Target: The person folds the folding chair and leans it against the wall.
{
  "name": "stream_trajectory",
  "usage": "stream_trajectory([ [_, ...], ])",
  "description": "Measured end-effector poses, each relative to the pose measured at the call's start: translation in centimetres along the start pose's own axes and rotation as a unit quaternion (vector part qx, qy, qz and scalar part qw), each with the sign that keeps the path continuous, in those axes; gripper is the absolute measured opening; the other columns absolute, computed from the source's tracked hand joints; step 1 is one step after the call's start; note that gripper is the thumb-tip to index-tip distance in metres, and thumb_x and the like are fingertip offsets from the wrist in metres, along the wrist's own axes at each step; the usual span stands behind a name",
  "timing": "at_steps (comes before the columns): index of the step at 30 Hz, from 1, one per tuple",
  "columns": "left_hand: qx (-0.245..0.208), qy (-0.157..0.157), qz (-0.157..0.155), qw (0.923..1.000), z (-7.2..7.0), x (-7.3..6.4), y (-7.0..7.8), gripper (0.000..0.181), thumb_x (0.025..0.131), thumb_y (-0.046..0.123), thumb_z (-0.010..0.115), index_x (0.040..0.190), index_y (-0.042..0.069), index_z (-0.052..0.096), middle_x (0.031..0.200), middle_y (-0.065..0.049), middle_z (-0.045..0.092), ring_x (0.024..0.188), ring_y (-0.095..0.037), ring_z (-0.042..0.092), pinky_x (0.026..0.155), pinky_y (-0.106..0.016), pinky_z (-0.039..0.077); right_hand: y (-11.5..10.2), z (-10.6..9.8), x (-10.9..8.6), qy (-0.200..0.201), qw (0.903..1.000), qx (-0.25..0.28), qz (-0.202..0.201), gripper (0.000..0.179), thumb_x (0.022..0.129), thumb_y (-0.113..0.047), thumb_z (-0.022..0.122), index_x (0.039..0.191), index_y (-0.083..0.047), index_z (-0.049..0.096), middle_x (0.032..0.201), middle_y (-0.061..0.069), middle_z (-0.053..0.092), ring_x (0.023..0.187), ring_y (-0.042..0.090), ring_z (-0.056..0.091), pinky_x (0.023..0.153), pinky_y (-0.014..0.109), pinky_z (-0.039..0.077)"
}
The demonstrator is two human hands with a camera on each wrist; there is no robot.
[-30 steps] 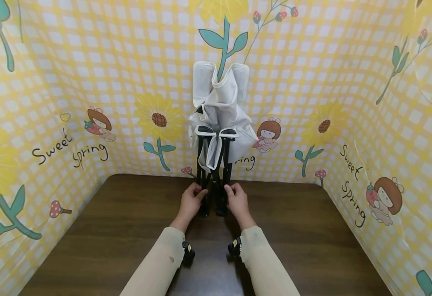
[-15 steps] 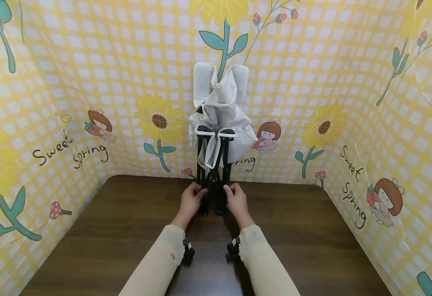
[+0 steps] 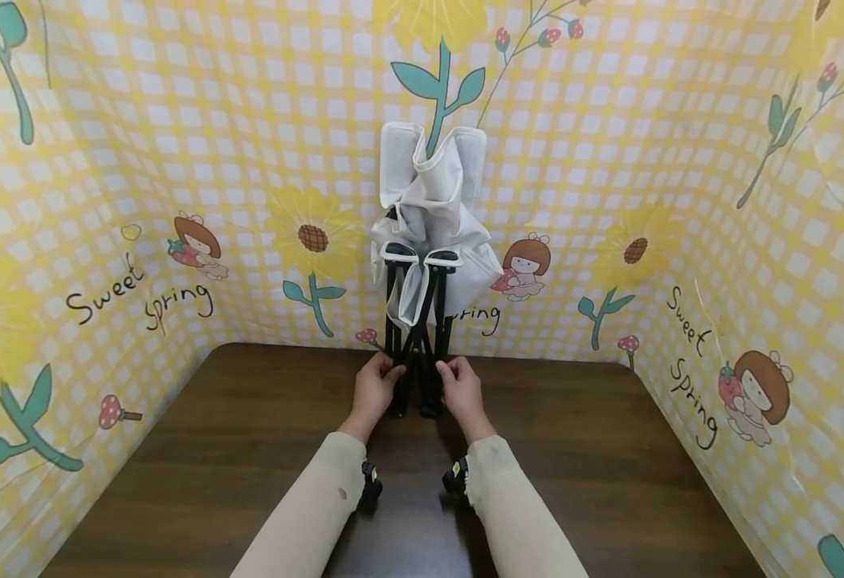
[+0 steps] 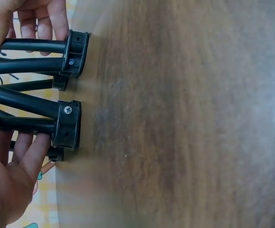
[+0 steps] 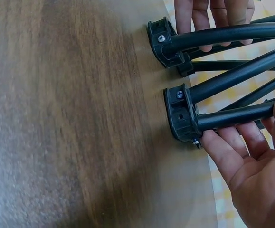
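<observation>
A folded camp chair with white fabric (image 3: 439, 189) and black tube legs stands upright at the back middle of the table. In the head view, my left hand (image 3: 373, 393) holds its left front leg low down. On the other side my right hand (image 3: 463, 393) grips the right leg at a similar height. Black plastic feet (image 4: 69, 124) with screws join the tube ends, and they are close together. The right wrist view shows thumb and fingers around a tube (image 5: 237, 115) just above its foot (image 5: 180, 114). The rear legs are partly hidden behind the front ones.
The dark brown wooden table (image 3: 248, 466) extends left, right and in front of the chair. A yellow checked cloth (image 3: 306, 144) with flower prints hangs close behind the chair and along both sides. Each wrist carries a small black camera (image 3: 369, 482).
Both hands keep their hold on the legs. The chair's feet sit very slightly farther back than a second ago; its folded shape looks much the same.
</observation>
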State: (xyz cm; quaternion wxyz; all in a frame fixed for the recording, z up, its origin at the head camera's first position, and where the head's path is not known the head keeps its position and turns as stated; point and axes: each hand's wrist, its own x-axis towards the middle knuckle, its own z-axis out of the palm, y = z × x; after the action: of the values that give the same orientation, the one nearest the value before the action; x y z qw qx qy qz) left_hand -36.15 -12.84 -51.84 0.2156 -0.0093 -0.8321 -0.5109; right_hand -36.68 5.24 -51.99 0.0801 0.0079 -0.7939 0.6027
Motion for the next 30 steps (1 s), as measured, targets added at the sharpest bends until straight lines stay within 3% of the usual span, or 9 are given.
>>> stream_trajectory([
  [9, 0.025, 0.000, 0.009, 0.9996, 0.0, 0.6, 0.7, 0.018, 0.087, 0.018, 0.072, 0.080, 0.008, 0.059, 0.077, -0.007, 0.064, 0.072, -0.021, 0.057, 0.064, -0.032, 0.045, -0.1, -0.1, 0.4, -0.002, 0.9999, -0.011, -0.011, 0.026, 0.096, -0.036, 0.058, 0.095, -0.011, 0.054, 0.075, 0.005, 0.050, 0.058, 0.017, 0.052, 0.052, 0.030, 0.052],
  [16, 0.050, 0.012, 0.003, 0.9987, -0.1, 1.4, 0.2, 0.019, 0.084, 0.018, 0.076, 0.080, 0.006, 0.061, 0.078, -0.009, 0.066, 0.075, -0.024, 0.059, 0.068, -0.037, 0.047, -0.3, 0.1, 1.0, -0.022, 0.9995, -0.017, 0.012, 0.027, 0.095, -0.038, 0.058, 0.095, -0.012, 0.054, 0.080, 0.006, 0.052, 0.065, 0.017, 0.055, 0.056, 0.030, 0.055],
  [26, 0.043, 0.000, -0.010, 0.9990, 0.1, 1.8, 0.1, 0.020, 0.085, 0.020, 0.074, 0.081, 0.006, 0.060, 0.079, -0.009, 0.064, 0.076, -0.025, 0.059, 0.069, -0.037, 0.047, -0.7, -0.1, 1.3, -0.027, 0.9995, -0.016, 0.002, 0.021, 0.095, -0.027, 0.061, 0.094, -0.008, 0.053, 0.081, 0.007, 0.054, 0.064, 0.019, 0.056, 0.052, 0.029, 0.054],
  [30, 0.049, 0.000, -0.002, 0.9988, 0.2, 1.9, 0.1, 0.019, 0.086, 0.019, 0.073, 0.082, 0.006, 0.059, 0.079, -0.009, 0.065, 0.076, -0.025, 0.059, 0.068, -0.037, 0.047, -0.6, -0.1, 1.6, -0.030, 0.9992, -0.025, -0.001, 0.020, 0.095, -0.027, 0.061, 0.096, -0.008, 0.053, 0.086, 0.008, 0.055, 0.067, 0.022, 0.058, 0.054, 0.030, 0.054],
])
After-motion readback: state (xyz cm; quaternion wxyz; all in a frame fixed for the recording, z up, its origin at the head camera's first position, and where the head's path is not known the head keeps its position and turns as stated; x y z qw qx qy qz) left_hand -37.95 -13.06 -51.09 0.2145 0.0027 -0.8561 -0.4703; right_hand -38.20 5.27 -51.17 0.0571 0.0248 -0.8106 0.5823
